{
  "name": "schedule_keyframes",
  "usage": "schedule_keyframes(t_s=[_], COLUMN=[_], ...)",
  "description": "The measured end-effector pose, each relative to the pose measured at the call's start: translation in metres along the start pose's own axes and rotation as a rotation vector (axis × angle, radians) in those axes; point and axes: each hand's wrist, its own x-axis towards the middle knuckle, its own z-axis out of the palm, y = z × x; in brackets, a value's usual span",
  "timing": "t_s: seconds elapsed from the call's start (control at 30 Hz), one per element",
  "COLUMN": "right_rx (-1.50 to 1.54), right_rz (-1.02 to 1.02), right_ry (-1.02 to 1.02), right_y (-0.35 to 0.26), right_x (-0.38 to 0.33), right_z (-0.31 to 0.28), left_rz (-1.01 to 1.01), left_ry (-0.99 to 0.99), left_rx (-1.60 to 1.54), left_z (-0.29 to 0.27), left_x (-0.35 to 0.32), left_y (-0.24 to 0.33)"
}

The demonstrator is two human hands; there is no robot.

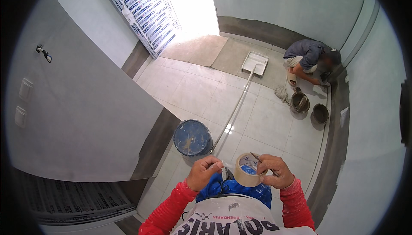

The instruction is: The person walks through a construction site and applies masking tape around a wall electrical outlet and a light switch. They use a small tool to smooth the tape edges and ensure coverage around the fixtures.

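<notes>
A roll of tan masking tape [248,178] is held in my right hand [279,170], with the fingers over its rim and its open core turned upward. The same hand also grips a thin dark stick-like tool [255,157], whose kind I cannot make out. To the left of the roll, apart from it, my left hand [204,173] is closed with thumb and forefinger pinched together. Whatever may be between those fingertips is too small to see. Both hands are in front of my body, above my blue trousers.
A lidded blue bucket [192,138] stands ahead on the left. Beside it, a long pole [234,111] reaches to a white paint tray [255,64]. A person [310,59] crouches by the right wall near two dark buckets [320,114] and a rag [282,94].
</notes>
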Motion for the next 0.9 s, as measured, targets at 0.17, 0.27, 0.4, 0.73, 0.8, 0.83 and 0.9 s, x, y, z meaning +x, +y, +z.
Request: schedule_keyframes(t_s=[0.17,0.27,0.4,0.73,0.8,0.83,0.9], right_rx=[0.129,0.151,0.209,0.45,0.492,0.514,0.562], right_rz=[0.017,0.06,0.086,0.171,0.153,0.173,0.177], right_ry=[0.015,0.031,0.052,0.121,0.126,0.144,0.176], right_y=[0.008,0.009,0.007,0.02,0.022,0.022,0.021], right_x=[-0.006,-0.009,-0.012,-0.023,-0.023,-0.023,-0.022], right_z=[0.0,-0.002,-0.003,-0.008,-0.007,-0.006,-0.003], left_rz=[0.098,0.139,0.156,0.254,0.294,0.36,0.531], left_ry=[-0.04,-0.069,-0.092,-0.101,-0.097,-0.064,0.03], left_rx=[0.181,0.234,0.225,0.328,0.391,0.498,0.666], left_z=[-0.005,-0.005,-0.005,-0.01,-0.008,-0.007,-0.004], left_x=[0.001,0.001,0.001,0.003,0.002,0.002,0.002], left_y=[0.008,0.014,0.019,0.035,0.041,0.043,0.046])
